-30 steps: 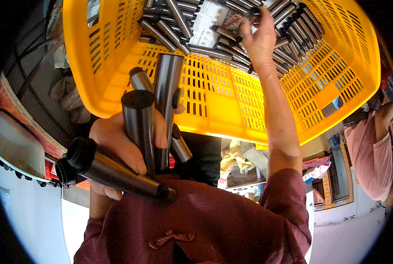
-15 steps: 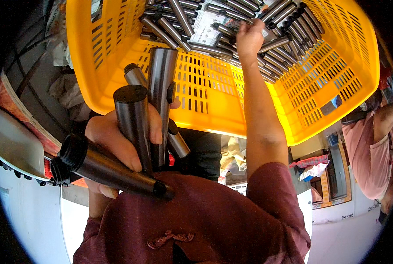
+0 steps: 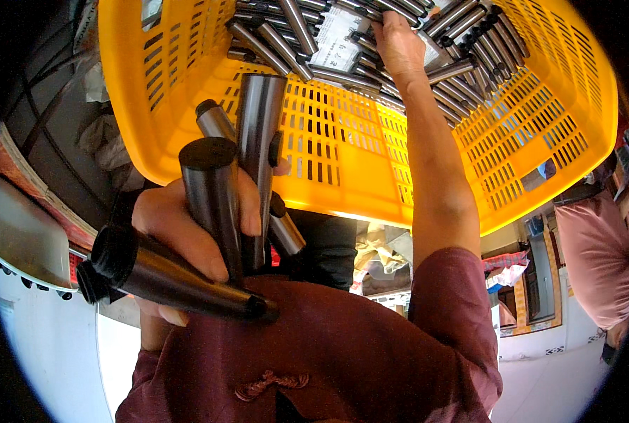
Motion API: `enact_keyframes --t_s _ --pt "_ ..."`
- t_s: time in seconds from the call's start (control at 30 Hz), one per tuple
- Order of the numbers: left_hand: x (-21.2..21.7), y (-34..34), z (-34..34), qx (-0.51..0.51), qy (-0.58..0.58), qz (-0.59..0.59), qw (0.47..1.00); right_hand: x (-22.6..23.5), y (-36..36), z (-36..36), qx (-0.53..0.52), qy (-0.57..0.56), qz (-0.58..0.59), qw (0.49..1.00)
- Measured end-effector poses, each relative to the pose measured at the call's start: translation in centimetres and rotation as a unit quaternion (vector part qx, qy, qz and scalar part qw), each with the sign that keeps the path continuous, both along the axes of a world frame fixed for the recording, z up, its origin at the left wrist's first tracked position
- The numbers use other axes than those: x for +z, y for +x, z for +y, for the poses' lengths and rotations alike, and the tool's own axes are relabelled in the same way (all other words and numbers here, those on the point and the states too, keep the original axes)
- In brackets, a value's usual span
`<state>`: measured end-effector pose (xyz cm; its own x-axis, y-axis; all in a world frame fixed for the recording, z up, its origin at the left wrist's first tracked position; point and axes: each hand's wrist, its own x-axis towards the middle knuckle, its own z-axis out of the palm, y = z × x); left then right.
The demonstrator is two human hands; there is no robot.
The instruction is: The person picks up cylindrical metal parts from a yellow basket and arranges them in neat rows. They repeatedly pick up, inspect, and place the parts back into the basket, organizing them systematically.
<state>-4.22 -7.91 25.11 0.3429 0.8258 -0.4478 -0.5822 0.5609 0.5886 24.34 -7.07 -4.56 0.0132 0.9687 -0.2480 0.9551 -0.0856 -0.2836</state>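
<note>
My left hand point(image 3: 187, 224), left of centre, is closed around a bunch of several dark metallic tapered tubes point(image 3: 212, 187). They point different ways: one tall tube point(image 3: 259, 106) stands up, and one point(image 3: 187, 271) lies slantwise with its black ridged end to the left. Farther off, my right hand point(image 3: 403, 48) reaches into a yellow slotted plastic basket point(image 3: 371, 187). Its fingers are curled down among more dark tubes point(image 3: 461, 79); the fingertips are partly hidden, and I cannot make out what they grip. Printed paper point(image 3: 334, 37) shows between the tubes in the basket.
The basket's near wall stands in front of me, with its high sides at left and right. At the left is a pale tray-like container point(image 3: 29, 229) with black knobs along its edge. A person in pink clothing point(image 3: 596, 250) is at the far right. Cloth point(image 3: 378, 250) lies beyond my right arm.
My right hand has moved slightly farther into the basket, with its arm shifting right. My left hand keeps the same bunch of tubes. The person at the right has shifted posture.
</note>
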Motion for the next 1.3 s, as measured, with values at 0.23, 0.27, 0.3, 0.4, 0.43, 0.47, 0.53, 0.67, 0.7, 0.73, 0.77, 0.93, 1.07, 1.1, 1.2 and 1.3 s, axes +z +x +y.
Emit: enact_keyframes --t_s 0.23,0.27,0.3,0.4,0.43,0.47,0.53,0.67,0.7,0.73,0.77,0.93,1.07,1.1,1.2,1.3 --pt "-1.6 -0.8 2.3 -0.104 0.108 -0.066 0.987 1.6 -0.2 0.5 -0.021 -0.014 0.059 0.998" --pt "-1.6 -0.5 2.7 -0.093 0.113 -0.074 0.986 1.8 -0.2 0.0 0.006 -0.020 0.056 0.998" --pt "-1.9 -0.6 2.7 -0.084 0.116 -0.079 0.986 2.2 -0.1 -0.8 0.032 -0.027 0.052 0.998" --pt "-1.9 -0.5 2.4 -0.076 0.104 -0.074 0.989 3.7 -0.6 -1.9 0.116 -0.067 0.022 0.991" --pt "-1.8 -0.4 2.4 -0.078 0.092 -0.071 0.990 3.9 -1.2 -1.8 0.134 -0.069 0.011 0.989" --pt "-1.4 -0.5 2.6 -0.089 0.068 -0.066 0.991 3.8 -1.6 -1.7 0.129 -0.082 -0.003 0.988" --pt "-0.5 0.1 3.1 -0.093 0.046 -0.054 0.993 3.1 -1.9 -1.3 0.117 -0.110 -0.032 0.986" --pt "1.0 0.6 3.4 -0.079 0.043 -0.029 0.996 3.9 -1.9 -0.3 0.134 -0.078 0.015 0.988" --pt "0.4 0.1 3.3 -0.086 0.039 -0.041 0.995 4.9 -1.6 -0.5 0.101 -0.043 0.036 0.993" --pt "-0.3 -0.4 3.2 -0.094 0.034 -0.053 0.994 6.1 -1.3 -0.6 0.066 -0.007 0.057 0.996" --pt "-0.4 -0.7 2.9 -0.097 0.030 -0.056 0.993 7.2 -1.3 -0.5 0.038 0.030 0.087 0.995" --pt "-0.6 -0.7 2.3 -0.098 0.052 -0.073 0.991 5.1 1.0 -1.5 -0.358 0.185 0.319 0.858" --pt "0.4 -0.2 2.8 -0.091 0.052 -0.059 0.993 1.7 0.7 -3.1 -0.539 0.099 0.337 0.766" --pt "0.4 -0.3 2.8 -0.090 0.049 -0.057 0.993 1.5 0.1 -3.3 -0.564 0.064 0.351 0.745" --pt "0.1 -0.5 2.9 -0.090 0.058 -0.064 0.992 1.8 -0.7 -3.2 -0.602 -0.093 0.340 0.716" --pt "0.3 0.2 3.4 -0.067 0.110 -0.040 0.991 1.6 -1.5 -3.4 -0.412 -0.012 0.025 0.911"
